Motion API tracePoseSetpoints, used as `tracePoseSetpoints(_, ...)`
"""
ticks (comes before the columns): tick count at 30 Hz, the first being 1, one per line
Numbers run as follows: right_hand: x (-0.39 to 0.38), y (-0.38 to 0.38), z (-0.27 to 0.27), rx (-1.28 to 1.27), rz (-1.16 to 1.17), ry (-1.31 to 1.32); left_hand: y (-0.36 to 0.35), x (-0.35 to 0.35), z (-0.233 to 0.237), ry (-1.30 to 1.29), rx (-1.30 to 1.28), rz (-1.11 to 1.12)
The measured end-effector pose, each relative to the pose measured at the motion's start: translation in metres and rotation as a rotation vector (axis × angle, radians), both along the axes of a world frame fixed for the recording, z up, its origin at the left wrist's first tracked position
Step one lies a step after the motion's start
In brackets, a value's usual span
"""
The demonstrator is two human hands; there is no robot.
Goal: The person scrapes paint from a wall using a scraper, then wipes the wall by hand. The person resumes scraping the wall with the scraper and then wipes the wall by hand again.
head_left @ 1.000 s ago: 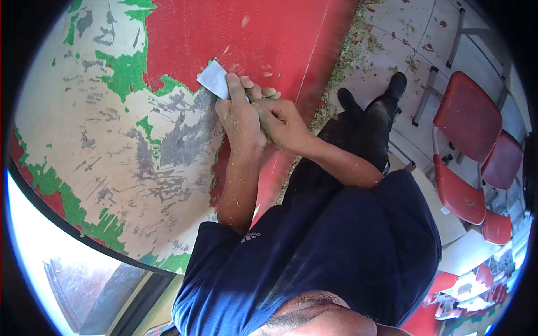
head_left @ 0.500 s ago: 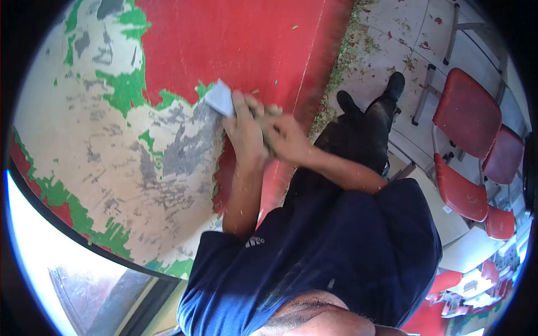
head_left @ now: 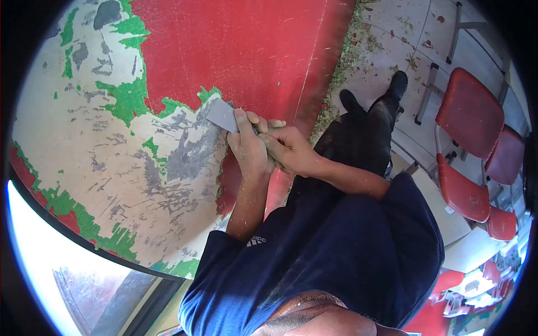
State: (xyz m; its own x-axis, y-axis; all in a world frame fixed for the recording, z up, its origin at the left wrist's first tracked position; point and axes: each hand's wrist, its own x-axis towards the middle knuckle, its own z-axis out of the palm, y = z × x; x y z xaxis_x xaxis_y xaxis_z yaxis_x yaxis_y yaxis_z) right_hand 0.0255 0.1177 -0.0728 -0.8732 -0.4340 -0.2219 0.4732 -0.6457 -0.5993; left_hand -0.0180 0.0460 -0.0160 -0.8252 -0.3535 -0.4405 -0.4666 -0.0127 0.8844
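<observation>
A putty knife with a flat grey blade (head_left: 223,116) lies against the wall, its edge where bare patchy surface meets red paint. My left hand (head_left: 250,150) is closed round it behind the blade, with a finger stretched toward the metal. Just to the right, my right hand (head_left: 294,150) is closed over the handle end, pressed against the left hand. The handle itself is mostly hidden by the fingers. The wall (head_left: 185,207) shows whitish and grey scraped areas with ragged green paint (head_left: 126,98) around them, and red paint (head_left: 218,45) above.
Paint flakes litter the tiled floor (head_left: 386,22) along the wall's foot. Red chairs (head_left: 469,115) with metal frames stand at the right, beside pale boards (head_left: 443,207). A dark curved edge (head_left: 84,242) borders the wall at lower left, with a bright opening beyond.
Both hands and the putty knife have shifted slightly down and right. The blade has turned and shows more of its flat face; the hands remain closed together.
</observation>
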Motion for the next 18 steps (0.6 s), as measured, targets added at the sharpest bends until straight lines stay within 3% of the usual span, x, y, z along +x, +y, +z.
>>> tracePoseSetpoints(3, -0.013, 0.011, 0.011, 0.052, 0.083, -0.093, 0.01, -0.013, 0.002, -0.026, -0.007, 0.091)
tracePoseSetpoints(6, -0.006, 0.0, -0.003, -0.004, -0.055, 0.018, 0.003, -0.005, -0.003, -0.007, 0.017, 0.028)
tracePoseSetpoints(8, 0.011, -0.007, -0.001, -0.015, -0.02, -0.015, 0.002, 0.001, 0.006, -0.02, 0.003, 0.038)
tracePoseSetpoints(12, -0.014, -0.009, 0.0, 0.021, -0.137, 0.049, 0.01, -0.016, 0.013, -0.023, -0.035, 0.05)
tracePoseSetpoints(18, -0.005, -0.001, -0.005, -0.053, 0.011, -0.04, 0.01, -0.016, 0.002, -0.037, 0.018, 0.037)
